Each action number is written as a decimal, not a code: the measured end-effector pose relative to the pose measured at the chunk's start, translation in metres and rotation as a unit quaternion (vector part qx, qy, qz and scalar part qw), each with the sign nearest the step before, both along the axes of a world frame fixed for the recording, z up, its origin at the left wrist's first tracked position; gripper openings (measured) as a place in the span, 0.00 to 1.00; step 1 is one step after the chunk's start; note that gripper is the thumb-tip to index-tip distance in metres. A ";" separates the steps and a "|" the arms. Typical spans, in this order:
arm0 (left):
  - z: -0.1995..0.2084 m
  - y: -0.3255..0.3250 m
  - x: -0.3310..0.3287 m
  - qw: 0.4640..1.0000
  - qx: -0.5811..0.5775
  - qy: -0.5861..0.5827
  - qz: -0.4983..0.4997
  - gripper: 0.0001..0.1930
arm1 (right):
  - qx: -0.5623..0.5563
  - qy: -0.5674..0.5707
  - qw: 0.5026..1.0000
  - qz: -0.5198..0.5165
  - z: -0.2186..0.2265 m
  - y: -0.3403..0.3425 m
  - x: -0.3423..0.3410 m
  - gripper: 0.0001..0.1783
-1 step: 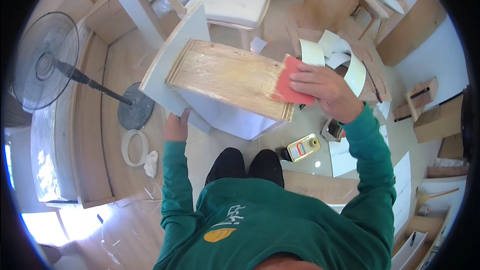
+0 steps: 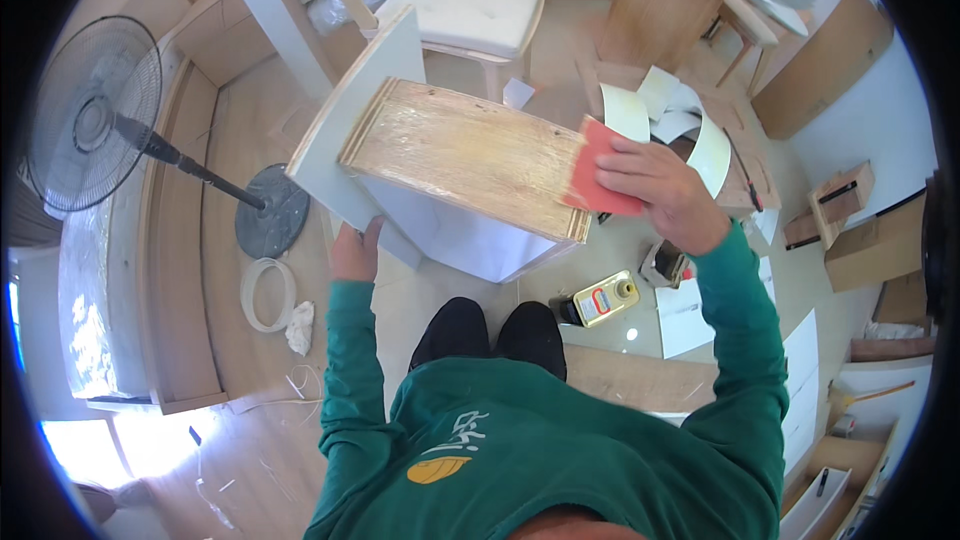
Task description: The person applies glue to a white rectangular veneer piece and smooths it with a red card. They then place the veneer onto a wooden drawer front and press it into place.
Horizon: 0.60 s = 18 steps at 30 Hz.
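Box unit, wooden (image 2: 470, 145): ctr. of frame, slanting down to the R; white board (image 2: 345, 125) across its L end.
Sheet, red (image 2: 600, 165): over R end of wood face; R hand (image 2: 665, 190) closed on it, fingers laid flat, prob. to spread pressure.
L hand (image 2: 354, 255): at board's lower edge, prob. steadying unit; fingertips hidden, can't tell how firm.
Misc.: tin (image 2: 605, 298), lower R of ctr., apparently kept w/in reach; curved white strips (image 2: 625, 112), upper R; fan (image 2: 95, 120), upper L.
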<state>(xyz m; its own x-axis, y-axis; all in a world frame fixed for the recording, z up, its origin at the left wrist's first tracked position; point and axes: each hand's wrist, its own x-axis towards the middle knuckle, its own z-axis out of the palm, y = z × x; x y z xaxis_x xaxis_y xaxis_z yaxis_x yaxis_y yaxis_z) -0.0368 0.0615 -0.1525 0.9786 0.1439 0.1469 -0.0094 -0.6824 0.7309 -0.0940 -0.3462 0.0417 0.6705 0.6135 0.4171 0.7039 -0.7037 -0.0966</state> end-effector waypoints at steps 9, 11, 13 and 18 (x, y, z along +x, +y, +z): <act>-0.022 0.016 0.022 0.998 0.055 0.032 -0.009 0.21 | 0.068 -0.097 0.987 -0.114 0.020 -0.003 -0.016 0.22; -0.010 0.012 0.015 0.988 0.129 -0.069 -0.041 0.21 | 0.079 -0.091 0.990 -0.070 0.007 0.008 0.005 0.19; -0.010 0.011 0.019 0.967 0.191 -0.160 -0.057 0.21 | 0.069 -0.062 0.993 -0.071 -0.016 0.003 0.010 0.19; -0.015 0.011 0.020 0.990 0.115 -0.046 -0.060 0.21 | 0.031 -0.040 0.986 -0.157 -0.019 -0.051 -0.020 0.19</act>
<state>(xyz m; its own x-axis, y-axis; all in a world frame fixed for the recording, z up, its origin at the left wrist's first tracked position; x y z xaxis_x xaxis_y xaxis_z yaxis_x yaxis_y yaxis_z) -0.0168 0.0723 -0.1673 0.9675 -0.0202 0.2521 -0.1601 -0.8207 0.5484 -0.1137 -0.3971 0.0228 0.7871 0.3527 0.5059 0.4595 -0.8826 -0.0995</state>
